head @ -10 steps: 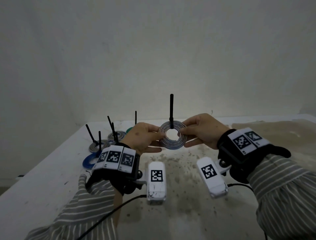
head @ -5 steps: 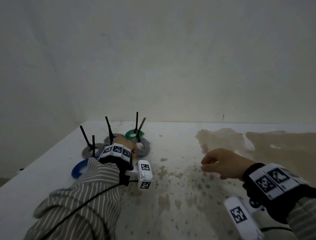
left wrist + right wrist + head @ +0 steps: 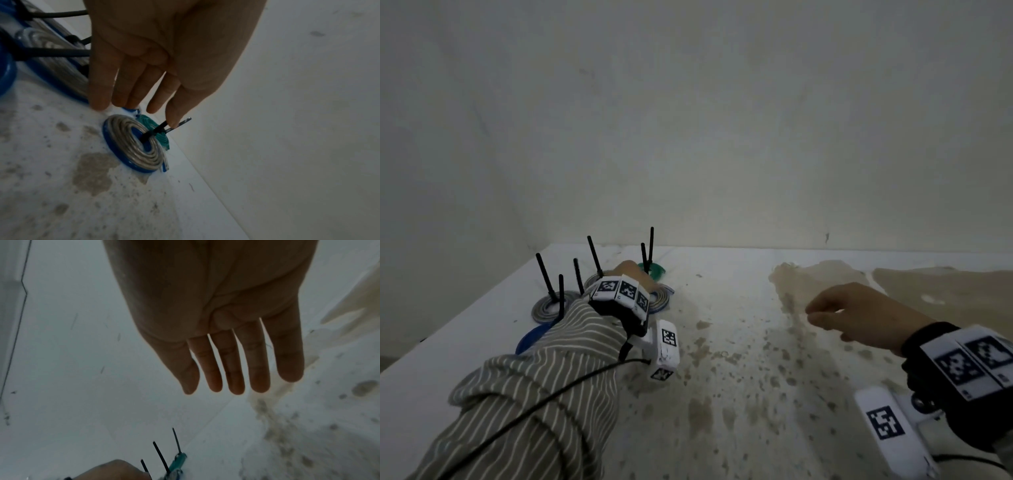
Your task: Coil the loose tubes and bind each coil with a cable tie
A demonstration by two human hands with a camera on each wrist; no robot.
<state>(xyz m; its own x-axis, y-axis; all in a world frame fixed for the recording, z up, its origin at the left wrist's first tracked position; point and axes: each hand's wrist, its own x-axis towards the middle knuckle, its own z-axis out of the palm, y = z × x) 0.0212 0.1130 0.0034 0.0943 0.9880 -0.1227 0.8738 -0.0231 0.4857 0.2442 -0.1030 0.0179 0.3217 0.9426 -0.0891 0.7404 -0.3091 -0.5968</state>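
I see a white table top [image 3: 722, 274] filling the lower half of my head view, its far edge running from nine o'clock to three o'clock. Brownish blotchy stains [image 3: 739, 370] speckle it from centre toward six o'clock, and a larger tan stained patch [image 3: 893, 277] spreads toward three o'clock. Behind, a plain pale plaster wall [image 3: 688, 120] fills twelve o'clock, with one small dark mark [image 3: 826, 237] low at two o'clock.
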